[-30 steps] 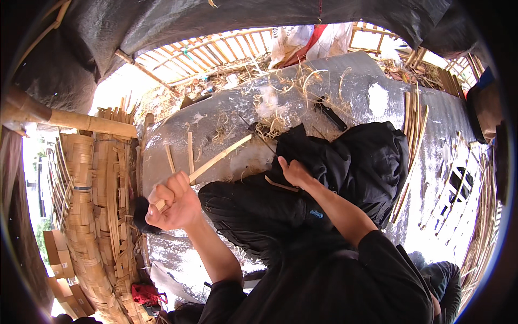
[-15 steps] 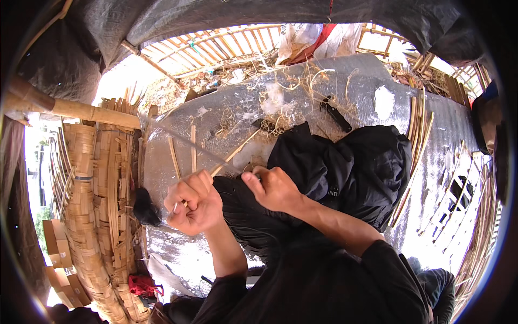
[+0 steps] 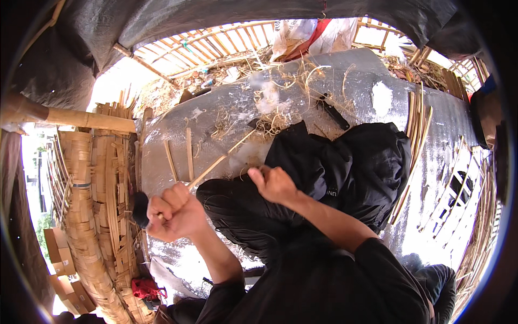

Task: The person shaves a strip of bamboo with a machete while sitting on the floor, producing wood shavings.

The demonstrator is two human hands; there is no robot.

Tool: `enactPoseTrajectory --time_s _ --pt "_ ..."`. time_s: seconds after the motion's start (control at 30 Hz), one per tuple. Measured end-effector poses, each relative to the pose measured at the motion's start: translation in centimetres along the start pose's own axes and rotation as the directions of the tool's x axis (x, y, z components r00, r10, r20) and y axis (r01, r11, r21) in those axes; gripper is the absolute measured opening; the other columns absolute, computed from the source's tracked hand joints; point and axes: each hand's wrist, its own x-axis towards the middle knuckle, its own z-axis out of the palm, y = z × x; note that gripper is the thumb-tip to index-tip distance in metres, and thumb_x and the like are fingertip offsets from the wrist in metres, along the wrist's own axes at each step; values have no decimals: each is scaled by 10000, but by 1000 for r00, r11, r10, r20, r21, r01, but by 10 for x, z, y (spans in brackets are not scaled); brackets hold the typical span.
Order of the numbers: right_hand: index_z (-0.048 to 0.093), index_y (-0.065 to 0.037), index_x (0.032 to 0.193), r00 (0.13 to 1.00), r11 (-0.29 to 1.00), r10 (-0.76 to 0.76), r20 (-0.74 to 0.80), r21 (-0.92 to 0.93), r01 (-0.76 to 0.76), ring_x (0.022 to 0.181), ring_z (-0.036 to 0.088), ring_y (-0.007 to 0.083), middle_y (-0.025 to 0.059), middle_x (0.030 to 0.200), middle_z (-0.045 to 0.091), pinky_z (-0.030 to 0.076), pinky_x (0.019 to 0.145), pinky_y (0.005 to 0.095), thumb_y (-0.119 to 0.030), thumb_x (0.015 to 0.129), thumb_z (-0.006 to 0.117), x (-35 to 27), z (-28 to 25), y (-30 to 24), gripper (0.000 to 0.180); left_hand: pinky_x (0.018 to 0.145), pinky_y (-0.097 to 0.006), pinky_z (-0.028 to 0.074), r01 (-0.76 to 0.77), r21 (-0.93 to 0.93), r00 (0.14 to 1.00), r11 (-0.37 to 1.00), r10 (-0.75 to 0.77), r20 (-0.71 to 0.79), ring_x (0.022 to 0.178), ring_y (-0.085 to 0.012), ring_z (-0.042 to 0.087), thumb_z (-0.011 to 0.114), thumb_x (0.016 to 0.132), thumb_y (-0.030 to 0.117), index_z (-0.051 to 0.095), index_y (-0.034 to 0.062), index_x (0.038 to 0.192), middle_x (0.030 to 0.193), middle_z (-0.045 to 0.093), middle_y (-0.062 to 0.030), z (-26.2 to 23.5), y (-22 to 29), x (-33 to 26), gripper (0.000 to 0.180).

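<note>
- I see the left hand (image 3: 175,211) pulled outward from half a second ago; its fingers are clenched around a pale bamboo strip (image 3: 223,156).
- The strip's short end pokes from the curled fingers; the long part slants ahead and to their right, toward tangled shavings (image 3: 275,124).
- The right hand (image 3: 274,184) is apart from the left fist, to the right of its fingers, thumb raised. Its other fingers look curled, but I can't tell whether they grasp anything.
- Half a second ago a thin dark blade reached from those right fingers across the strip; now I can't make it out. To me this suggests the two hands have parted along the strip, mid-work.
- Blur softens the right fingertips, and the strip's far tip merges into the shavings, so I can't judge where it ends.
- Two short strips (image 3: 190,154) lie ahead of the left fingers. Dark cloth (image 3: 372,159) lies right of the right fingers, hiding the mat (image 3: 356,75) beneath.
</note>
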Motion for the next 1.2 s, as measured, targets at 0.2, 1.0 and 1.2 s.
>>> enactPoseTrajectory --time_s 0.2,1.0,1.2 --pt "643 93 1028 938 914 347 9 -227 -336 896 654 541 353 898 674 536 830 557 -477 1049 414 10 -23 104 615 510 -317 179 -22 -30 981 999 15 -191 507 -115 174 488 855 276 290 158 607 532 225 19 -51 38 11 338" --pt "625 22 1186 981 456 71 -178 881 126 694 677 184 123 922 705 512 604 301 -319 1019 617 18 -193 -31 380 993 -411 392 348 97 664 933 -172 -728 1089 -243 560 494 936 533 601 84 1173 1137 613 -103 -59 -14 12 519" --pt "618 0 1233 953 507 90 -291 836 207 723 681 186 125 961 706 506 602 292 -328 1030 599 5 -200 -27 386 942 -379 426 722 282 582 631 -336 -741 1114 -209 591 508 989 404 595 98 1302 1277 644 -63 -67 -52 -17 446"
